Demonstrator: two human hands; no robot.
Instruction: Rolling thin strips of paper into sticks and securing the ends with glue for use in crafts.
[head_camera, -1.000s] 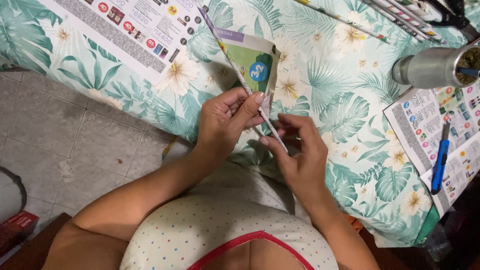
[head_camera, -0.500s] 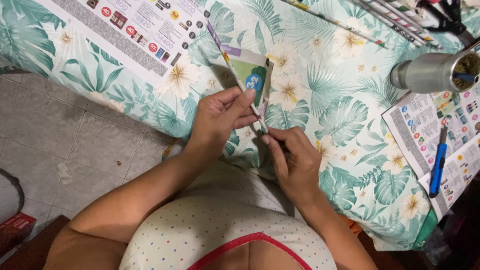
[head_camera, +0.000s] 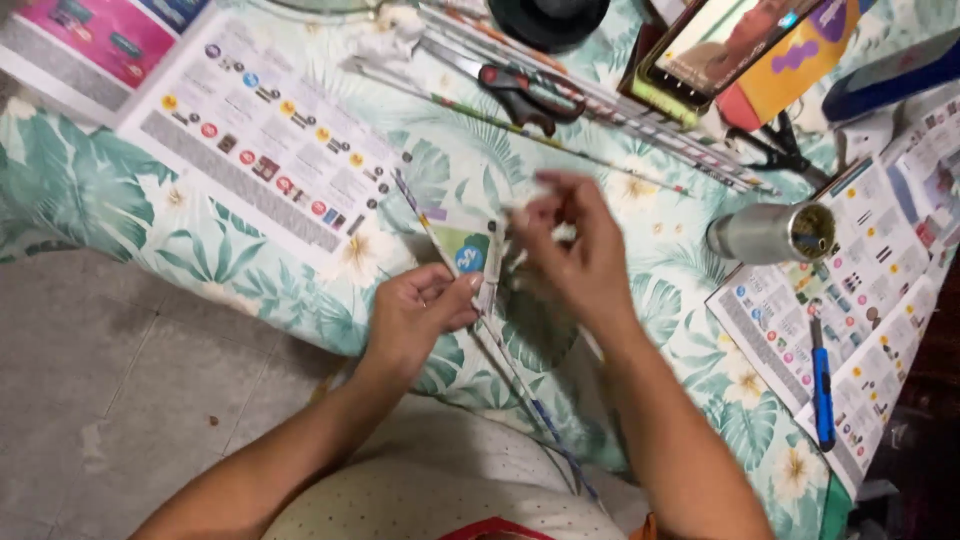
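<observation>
My left hand (head_camera: 420, 315) pinches a long, thin rolled paper stick (head_camera: 500, 350) where a printed paper sheet (head_camera: 462, 250) is still wrapped loosely around it. The stick runs diagonally from the table's leaf-patterned cloth (head_camera: 90, 190) down toward my lap. My right hand (head_camera: 575, 255) is raised above the sheet, blurred, with fingers curled near the sheet's upper edge; whether it grips the paper is unclear.
Printed catalogue pages (head_camera: 265, 140) lie at the upper left and more pages (head_camera: 850, 320) at the right with a blue pen (head_camera: 820, 380). A metal tin (head_camera: 770, 232), several finished paper sticks (head_camera: 620, 115), red-handled scissors (head_camera: 520, 92) and black scissors (head_camera: 775, 150) lie farther back.
The view has tilted up, showing more of the table. My right hand has left the lower end of the stick and risen above the sheet. My left hand keeps its grip.
</observation>
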